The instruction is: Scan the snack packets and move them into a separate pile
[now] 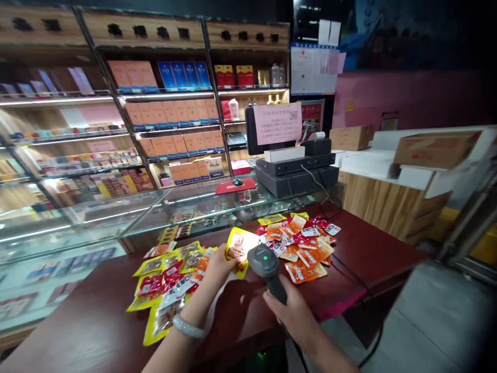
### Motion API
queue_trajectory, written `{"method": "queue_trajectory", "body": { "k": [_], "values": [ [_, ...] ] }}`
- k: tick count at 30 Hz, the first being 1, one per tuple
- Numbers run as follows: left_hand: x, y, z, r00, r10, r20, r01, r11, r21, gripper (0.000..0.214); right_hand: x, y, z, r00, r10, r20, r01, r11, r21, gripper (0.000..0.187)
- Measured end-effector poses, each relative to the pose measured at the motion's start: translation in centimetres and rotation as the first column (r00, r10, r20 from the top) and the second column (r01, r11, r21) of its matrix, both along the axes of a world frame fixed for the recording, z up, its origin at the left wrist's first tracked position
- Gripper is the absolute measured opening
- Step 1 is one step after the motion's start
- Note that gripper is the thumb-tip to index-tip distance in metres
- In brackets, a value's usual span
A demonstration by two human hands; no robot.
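My left hand (224,262) is closed on a yellow-edged snack packet (237,242), held up above the dark red counter. In my right hand (292,304) is a black handheld barcode scanner (264,261), gripped by its handle. A small green light shows on the scanner's head, which is close to the packet, and the packet's surface is brightly lit. Left of my left hand lies a spread of yellow, red and white snack packets (171,290). Beyond the scanner to the right sits a heap of orange, red and white packets (305,246).
A glass display case (155,207) runs behind the counter (361,248). On it are a red mouse pad (227,186) with a mouse, and a cash register (297,178) with a screen. The scanner's cable trails right. Shelves of boxes (174,114) stand behind; cartons (435,149) are at right.
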State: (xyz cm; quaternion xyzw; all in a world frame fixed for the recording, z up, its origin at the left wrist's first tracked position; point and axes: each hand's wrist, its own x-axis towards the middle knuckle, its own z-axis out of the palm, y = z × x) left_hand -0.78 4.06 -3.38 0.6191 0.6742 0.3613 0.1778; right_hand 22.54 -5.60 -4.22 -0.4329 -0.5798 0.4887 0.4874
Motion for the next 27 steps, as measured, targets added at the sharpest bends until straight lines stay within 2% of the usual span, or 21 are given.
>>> {"method": "queue_trajectory", "body": {
  "k": [3, 6, 8, 11, 13, 15, 18, 21, 24, 27],
  "values": [
    [-3.6, -2.1, -0.7, 0.990, 0.121, 0.070, -0.121, 0.993, -0.001, 0.041, -1.2, -0.6, -0.2, 0.996, 0.080, 0.039, -0.080, 0.997, -0.014, 0.029],
    [-7.9, -3.5, -0.9, 0.955, 0.298, 0.010, -0.297, 0.954, -0.033, 0.050, -1.6, -1.0, -0.7, 0.990, 0.129, 0.058, -0.129, 0.992, 0.001, 0.033],
    [-10.1, -4.2, -0.7, 0.890, 0.421, -0.175, -0.428, 0.904, -0.006, 0.063, -1.5, -1.0, -1.2, 0.989, 0.136, 0.054, -0.136, 0.991, 0.007, 0.036],
    [-10.5, -4.4, 0.1, 0.718, 0.528, -0.453, -0.494, 0.846, 0.202, 0.078, -0.7, -0.8, -1.6, 0.992, 0.117, 0.055, -0.116, 0.993, -0.014, 0.039],
    [-8.7, -3.5, 0.7, 0.667, 0.546, -0.507, -0.440, 0.838, 0.323, 0.078, 0.0, -0.5, -1.6, 0.994, 0.091, 0.067, -0.089, 0.996, -0.032, 0.038],
    [-5.7, -1.5, 1.2, 0.721, 0.461, -0.518, -0.330, 0.885, 0.328, 0.073, 0.9, -0.2, -1.6, 0.996, 0.061, 0.067, -0.058, 0.997, -0.046, 0.037],
    [-0.3, 3.2, 1.7, 0.831, 0.204, -0.517, -0.118, 0.974, 0.195, 0.064, 2.3, 0.3, -1.7, 0.999, 0.017, 0.038, -0.015, 0.998, -0.054, 0.039],
    [4.6, 8.3, 1.6, 0.856, 0.033, -0.516, -0.005, 0.998, 0.057, 0.056, 3.8, 0.9, -2.5, 0.999, -0.030, 0.038, 0.032, 0.998, -0.060, 0.045],
    [8.5, 12.7, 1.2, 0.843, -0.024, -0.537, -0.016, 0.997, -0.070, 0.059, 5.3, 1.6, -3.8, 0.995, -0.077, 0.059, 0.081, 0.995, -0.057, 0.047],
    [11.1, 16.2, 0.7, 0.799, 0.052, -0.599, -0.153, 0.981, -0.120, 0.075, 6.7, 2.4, -4.7, 0.988, -0.121, 0.096, 0.129, 0.989, -0.072, 0.046]
  ]
}}
